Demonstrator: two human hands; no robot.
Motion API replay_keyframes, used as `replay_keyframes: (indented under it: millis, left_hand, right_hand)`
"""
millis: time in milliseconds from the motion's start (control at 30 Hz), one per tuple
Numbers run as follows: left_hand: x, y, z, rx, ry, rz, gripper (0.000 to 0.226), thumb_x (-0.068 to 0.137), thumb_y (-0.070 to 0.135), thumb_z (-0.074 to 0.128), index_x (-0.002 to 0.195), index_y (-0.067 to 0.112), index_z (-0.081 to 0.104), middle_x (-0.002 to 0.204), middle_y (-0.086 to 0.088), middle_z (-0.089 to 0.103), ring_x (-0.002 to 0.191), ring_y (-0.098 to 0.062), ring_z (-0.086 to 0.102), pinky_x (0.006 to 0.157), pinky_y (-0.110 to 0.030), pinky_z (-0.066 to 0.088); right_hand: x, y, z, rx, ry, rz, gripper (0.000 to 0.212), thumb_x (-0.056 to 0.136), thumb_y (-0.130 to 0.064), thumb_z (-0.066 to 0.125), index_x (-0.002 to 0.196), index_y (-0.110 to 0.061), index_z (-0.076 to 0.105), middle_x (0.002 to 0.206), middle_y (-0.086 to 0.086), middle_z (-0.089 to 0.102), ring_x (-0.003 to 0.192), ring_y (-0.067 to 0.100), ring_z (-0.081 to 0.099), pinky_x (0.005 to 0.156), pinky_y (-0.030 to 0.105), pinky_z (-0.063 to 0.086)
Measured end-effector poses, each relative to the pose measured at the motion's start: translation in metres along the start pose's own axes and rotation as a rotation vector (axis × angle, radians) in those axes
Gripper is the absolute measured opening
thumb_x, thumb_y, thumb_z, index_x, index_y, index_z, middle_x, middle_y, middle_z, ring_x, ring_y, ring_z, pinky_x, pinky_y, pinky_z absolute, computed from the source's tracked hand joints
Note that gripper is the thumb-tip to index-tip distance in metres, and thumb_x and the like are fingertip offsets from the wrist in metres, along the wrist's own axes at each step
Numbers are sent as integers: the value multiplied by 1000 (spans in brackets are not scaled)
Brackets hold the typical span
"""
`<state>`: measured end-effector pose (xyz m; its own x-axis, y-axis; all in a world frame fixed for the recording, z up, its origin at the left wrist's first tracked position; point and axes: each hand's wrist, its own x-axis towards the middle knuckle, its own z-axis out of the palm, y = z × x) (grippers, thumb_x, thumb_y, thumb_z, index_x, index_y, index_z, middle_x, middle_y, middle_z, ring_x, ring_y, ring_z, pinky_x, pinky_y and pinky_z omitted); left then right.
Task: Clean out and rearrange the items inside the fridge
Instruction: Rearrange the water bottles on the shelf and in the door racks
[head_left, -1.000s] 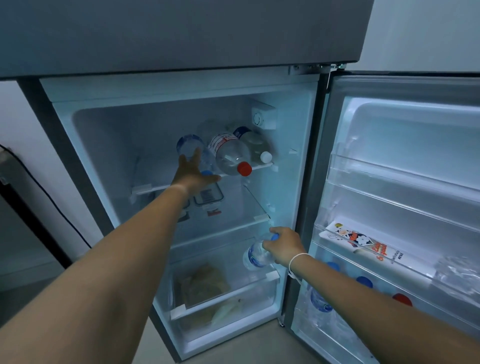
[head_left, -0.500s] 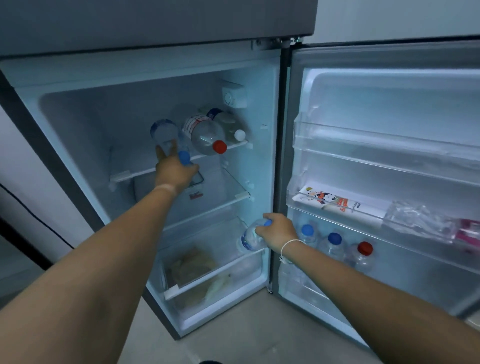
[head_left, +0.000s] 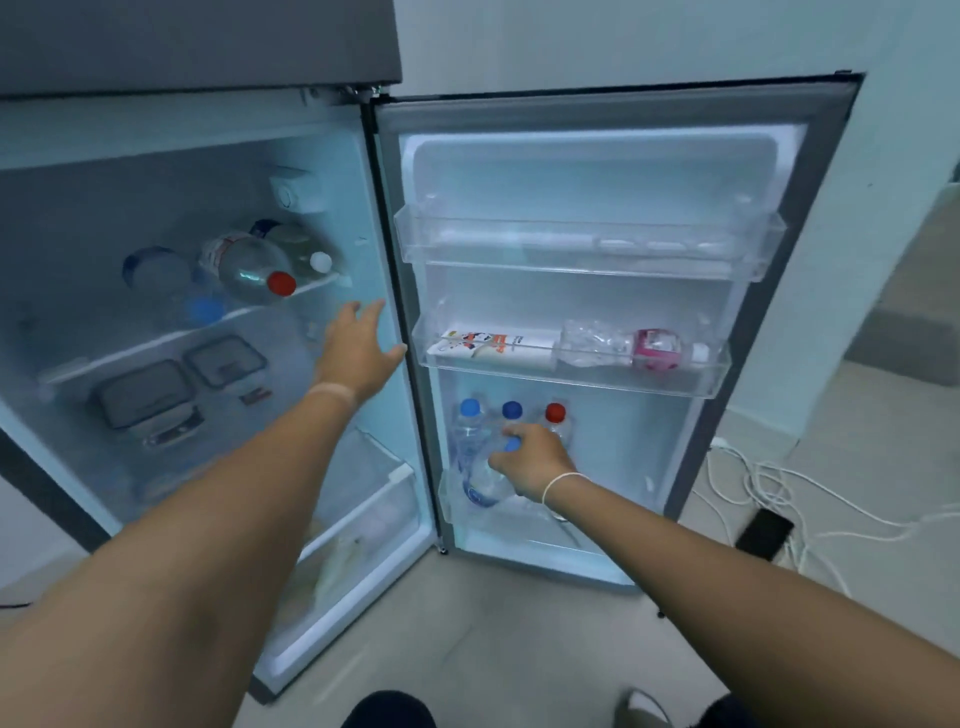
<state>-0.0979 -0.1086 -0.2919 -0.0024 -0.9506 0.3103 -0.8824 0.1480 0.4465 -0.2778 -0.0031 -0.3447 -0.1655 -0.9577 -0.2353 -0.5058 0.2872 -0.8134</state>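
Observation:
The fridge stands open. My right hand (head_left: 535, 462) is shut on a blue-capped water bottle (head_left: 480, 480), tilted in the bottom door bin (head_left: 519, 525) in front of three upright bottles (head_left: 511, 415). My left hand (head_left: 358, 348) hovers open and empty by the fridge's right inner wall. On the top shelf (head_left: 156, 343) lie three bottles: a blue-capped one (head_left: 202, 306), a red-capped one (head_left: 249, 265) and a white-capped one (head_left: 306, 257). Two lidded containers (head_left: 145, 392) sit on the shelf below.
The middle door shelf (head_left: 571, 376) holds a milk carton (head_left: 498, 345) and a crushed pink-labelled bottle (head_left: 623, 343). The top door shelf (head_left: 587, 254) looks bare. The crisper drawer (head_left: 363, 509) holds bagged food. White cables (head_left: 769, 488) and a dark phone (head_left: 763, 535) lie on the floor at right.
My right hand carried the blue-capped bottle from the crisper's edge to the bottom door bin. My left hand let go of the top-shelf bottle and pulled back to the right, open.

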Motion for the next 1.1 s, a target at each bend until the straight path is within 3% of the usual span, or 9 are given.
replay_keyframes:
  millis: [67,200,300,433,533,700,933,1100]
  left_hand:
    - [-7,20,12,25,-66,84,65,85,26,62,143,15,37,149,-17,33,136,-37,35,114,-42,30]
    - [-23,52,37,56,-187,245,62,86,29,61,142,19,37,151,-12,31,138,-33,33,112,-44,34]
    - [-30,69,50,117,-223,332,61,88,32,57,143,21,35,153,-10,30,140,-31,29,114,-44,30]
    - [-29,83,58,295,-184,443,60,91,40,50,144,20,32,151,-9,35,138,-28,33,118,-44,20]
    - [-23,85,63,346,-192,461,60,92,43,47,145,21,30,153,-9,33,140,-27,31,120,-47,15]
    - [-12,79,70,406,-208,446,67,90,44,50,147,23,23,156,-13,25,143,-32,23,119,-50,11]
    - [3,64,78,376,-159,521,53,94,44,41,140,17,37,146,-10,43,135,-28,39,116,-46,20]
    - [9,60,83,396,-109,566,55,92,48,27,131,14,46,129,-9,58,112,-31,56,98,-43,38]
  right_hand:
    - [-6,13,-15,3,33,13,45,85,-11,55,130,-6,52,110,14,59,80,24,50,78,34,47]
    - [-19,33,-45,-5,108,35,43,84,-9,55,127,-9,56,127,14,58,84,25,54,88,40,52]
    - [-22,47,-63,-13,156,65,48,84,-9,57,132,-7,51,135,12,53,102,32,60,93,40,52]
    - [-17,63,-77,-58,204,96,52,85,-11,60,135,-7,47,142,10,48,121,31,53,102,38,46]
    - [-8,72,-81,-79,216,113,51,86,-11,59,136,-7,47,144,10,47,126,29,50,104,30,39]
    - [18,83,-79,-103,218,127,51,87,-10,57,137,-7,45,144,10,46,127,29,49,104,31,39]
    - [68,92,-65,-135,217,136,49,86,-6,56,135,-6,48,140,13,50,124,31,51,102,32,41]
    - [100,99,-60,-151,233,161,46,85,-7,58,131,-5,52,135,15,54,119,33,54,98,32,43]
